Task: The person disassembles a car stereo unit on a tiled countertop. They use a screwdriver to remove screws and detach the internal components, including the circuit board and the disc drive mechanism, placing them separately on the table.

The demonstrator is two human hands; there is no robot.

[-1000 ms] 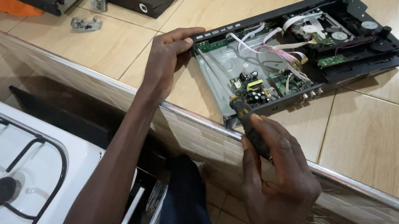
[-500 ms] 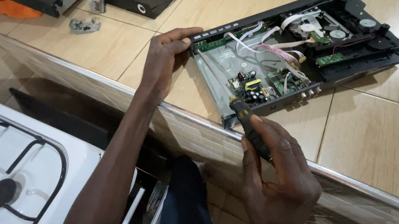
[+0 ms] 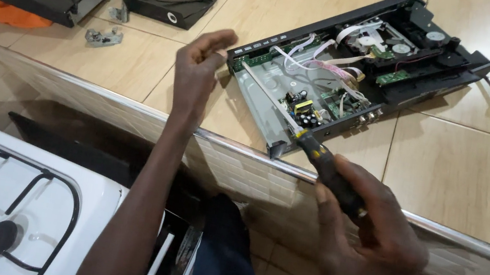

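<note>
screwdriver (image 3: 326, 166) in right hand (image 3: 372, 240) (tip perhaps inside) — opened player (image 3: 357, 77)

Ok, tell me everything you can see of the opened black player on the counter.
The opened player is a flat black box with its top cover off, lying aslant on the tiled counter, one corner at the metal edge. Inside show a bare grey metal floor, green circuit boards, white ribbon cables, and a disc drive at the far end. The right hand holds a black-and-yellow screwdriver whose shaft reaches inside. The left hand hovers by its near-left corner, apparently not touching.

A tan tiled counter (image 3: 464, 183) with a metal edge stands beside a white stove (image 3: 22, 201).
</note>
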